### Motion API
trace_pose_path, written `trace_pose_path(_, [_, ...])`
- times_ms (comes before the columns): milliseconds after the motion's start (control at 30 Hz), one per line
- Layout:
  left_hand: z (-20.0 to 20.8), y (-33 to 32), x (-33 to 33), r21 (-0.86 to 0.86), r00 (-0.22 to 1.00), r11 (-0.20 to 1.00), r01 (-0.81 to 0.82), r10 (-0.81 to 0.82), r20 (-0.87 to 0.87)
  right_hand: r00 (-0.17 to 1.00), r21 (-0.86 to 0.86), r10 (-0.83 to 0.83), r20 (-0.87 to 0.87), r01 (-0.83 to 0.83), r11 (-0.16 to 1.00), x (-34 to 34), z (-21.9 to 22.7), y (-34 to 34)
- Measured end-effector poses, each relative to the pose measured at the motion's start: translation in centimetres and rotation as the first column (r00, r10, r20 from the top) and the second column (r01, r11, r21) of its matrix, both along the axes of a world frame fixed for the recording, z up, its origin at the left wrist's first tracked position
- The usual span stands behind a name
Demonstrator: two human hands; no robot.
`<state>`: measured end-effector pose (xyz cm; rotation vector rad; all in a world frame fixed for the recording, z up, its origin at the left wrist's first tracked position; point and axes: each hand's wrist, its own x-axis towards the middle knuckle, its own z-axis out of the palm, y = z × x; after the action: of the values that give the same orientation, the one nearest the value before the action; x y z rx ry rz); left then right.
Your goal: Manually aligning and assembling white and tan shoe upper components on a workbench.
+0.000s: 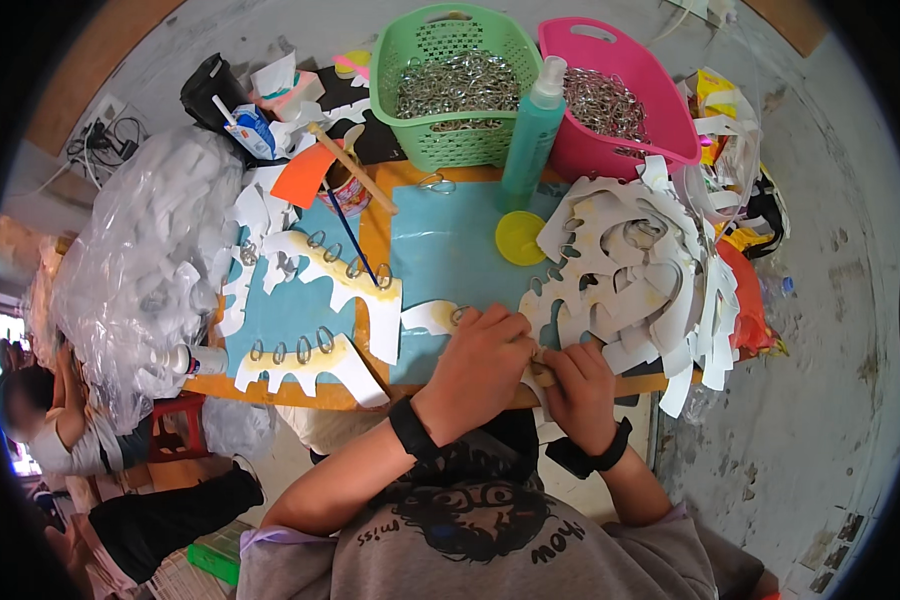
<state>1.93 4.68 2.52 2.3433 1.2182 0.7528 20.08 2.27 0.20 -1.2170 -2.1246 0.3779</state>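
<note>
We seem to be in a small, makeshift workshop for handwork. Before us stands a wooden table [378, 240] covered partly by blue-green sheets [450, 220], where a green basket [460, 148] and a pink basket [675, 125] hold heaps of metal loops [460, 90]. We see many alike white cut-out strips [630, 270] stacked in bulk, some smeared yellowish, and a thin brush [348, 230]. A big clear plastic bag [140, 240] bulges beside the table; beyond it we notice a red stool [178, 425] and another person [90, 435].
</note>
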Motion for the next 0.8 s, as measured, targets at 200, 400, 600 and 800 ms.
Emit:
trace_pose_path(200, [-0.3,-0.2,0.3,0.04,0.995,0.999,-0.029,0.033,-0.09,0.994,0.036,0.02,0.107,-0.024,0.999,0.4,-0.3,-0.2])
trace_pose_path(400, [0.4,-0.2,0.2,0.019,0.994,1.0,-0.025,0.027,-0.104,0.981,0.097,0.089,0.174,-0.107,0.989,1.2,-0.2,-0.3])
trace_pose_path(600, [0.0,0.3,-0.1,-0.088,1.0,0.996,0.006,-0.005,0.015,0.981,0.081,0.126,0.149,-0.139,0.987,2.1,0.1,-0.7])
trace_pose_path(800, [1.7,-0.3,0.3,0.025,0.98,0.995,-0.092,0.086,0.181,0.972,0.026,0.154,0.179,-0.161,0.987,2.3,1.0,-1.1])
